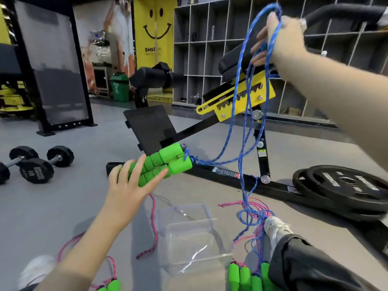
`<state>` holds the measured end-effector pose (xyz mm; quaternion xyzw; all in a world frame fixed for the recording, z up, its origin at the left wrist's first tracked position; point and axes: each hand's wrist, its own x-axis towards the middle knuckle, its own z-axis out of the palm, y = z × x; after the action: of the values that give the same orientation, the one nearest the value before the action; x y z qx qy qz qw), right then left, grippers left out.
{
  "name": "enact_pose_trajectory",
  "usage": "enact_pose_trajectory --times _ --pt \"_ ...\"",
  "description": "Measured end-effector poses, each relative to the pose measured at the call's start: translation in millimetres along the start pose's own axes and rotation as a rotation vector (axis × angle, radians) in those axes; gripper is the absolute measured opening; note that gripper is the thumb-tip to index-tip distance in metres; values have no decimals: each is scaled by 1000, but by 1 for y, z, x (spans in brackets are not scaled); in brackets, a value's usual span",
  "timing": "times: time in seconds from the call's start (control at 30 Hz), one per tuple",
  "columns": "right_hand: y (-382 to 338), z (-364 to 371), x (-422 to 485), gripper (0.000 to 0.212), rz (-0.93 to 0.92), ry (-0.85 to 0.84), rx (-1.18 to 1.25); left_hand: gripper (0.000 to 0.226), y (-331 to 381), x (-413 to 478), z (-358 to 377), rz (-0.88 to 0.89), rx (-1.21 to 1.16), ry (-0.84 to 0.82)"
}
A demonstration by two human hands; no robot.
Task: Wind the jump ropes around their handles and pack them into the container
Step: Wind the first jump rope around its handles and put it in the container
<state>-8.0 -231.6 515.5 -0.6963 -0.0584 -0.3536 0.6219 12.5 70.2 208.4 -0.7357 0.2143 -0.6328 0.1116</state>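
My left hand point(130, 181) grips two green foam handles point(165, 162) of a blue jump rope, held side by side above the floor. My right hand point(279, 38) is raised high at the upper right, closed on loops of the blue rope point(239, 106), which hangs down in long strands to a tangle near my right shoe. A clear plastic container point(189, 234) sits open on the floor between my legs. Pink ropes point(154, 223) lie on the floor around it. More green handles lie at the bottom right point(243, 278) and bottom left point(111, 285).
A black and yellow adjustable bench point(235, 95) stands right behind the ropes. Weight plates point(344, 185) lie at the right, dumbbells point(35, 164) at the left. My right leg point(310, 263) and white shoe point(275, 225) border the container; grey shelving lines the back wall.
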Motion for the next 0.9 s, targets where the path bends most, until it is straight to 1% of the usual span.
enact_pose_trajectory --times 0.07,0.1,0.13,0.2,0.23,0.27,0.3,0.33,0.37,0.4,0.43,0.47,0.5,0.53,0.57,0.6,0.63,0.67,0.7,0.73,0.8,0.83,0.9 --pt "-15 1 6 38 -50 -9 103 70 -5 2 -1 -30 8 6" --pt "-17 1 10 36 -79 4 112 70 -6 3 -2 -37 11 2" --pt "-14 1 12 35 -122 41 53 72 -8 2 -2 -36 12 -3" --pt "8 -1 13 35 -214 120 -266 76 -9 0 -2 -17 22 -5" --pt "28 -2 9 36 -219 131 -438 78 -11 -2 -2 2 36 -8" --pt "55 -6 -1 39 -186 131 -585 81 -11 -4 -3 26 47 -14" --pt "88 -10 -12 40 -118 97 -677 81 -12 -6 -4 50 52 -24" --pt "121 -17 -28 38 -37 27 -756 78 -12 -7 -5 71 48 -32" --pt "152 -22 -48 32 35 -96 -861 74 -12 -9 -6 85 39 -38" --pt "180 -26 -65 23 133 -292 -1013 72 -13 -11 -6 94 31 -45" --pt "199 -27 -82 17 239 -547 -1205 73 -13 -12 -5 109 25 -57" --pt "210 -25 -99 29 344 -796 -1380 77 -14 -14 -4 133 23 -72" --pt "216 -19 -111 45 426 -955 -1464 84 -15 -16 -3 166 22 -85" --pt "220 -11 -120 56 458 -1016 -1443 90 -16 -18 -1 206 17 -103" --pt "219 -2 -129 60 409 -1030 -1327 93 -16 -22 0 244 9 -129" --pt "218 7 -134 58 253 -968 -1167 92 -15 -26 1 278 3 -157" --pt "217 14 -140 54 54 -836 -986 90 -13 -30 2 304 0 -183" --pt "216 20 -146 55 -120 -764 -857 87 -10 -33 2 323 -8 -209" --pt "213 26 -154 62 -289 -758 -807 83 -6 -36 4 335 -17 -236" --pt "217 30 -161 74 -454 -784 -846 78 -3 -37 4 346 -26 -259" --pt "234 38 -178 95 -769 -815 -1064 70 6 -37 3 358 -49 -287" --pt "243 40 -185 101 -858 -809 -1167 70 11 -36 4 363 -65 -294" --pt "256 45 -192 106 -895 -748 -1218 74 19 -34 4 370 -98 -295"
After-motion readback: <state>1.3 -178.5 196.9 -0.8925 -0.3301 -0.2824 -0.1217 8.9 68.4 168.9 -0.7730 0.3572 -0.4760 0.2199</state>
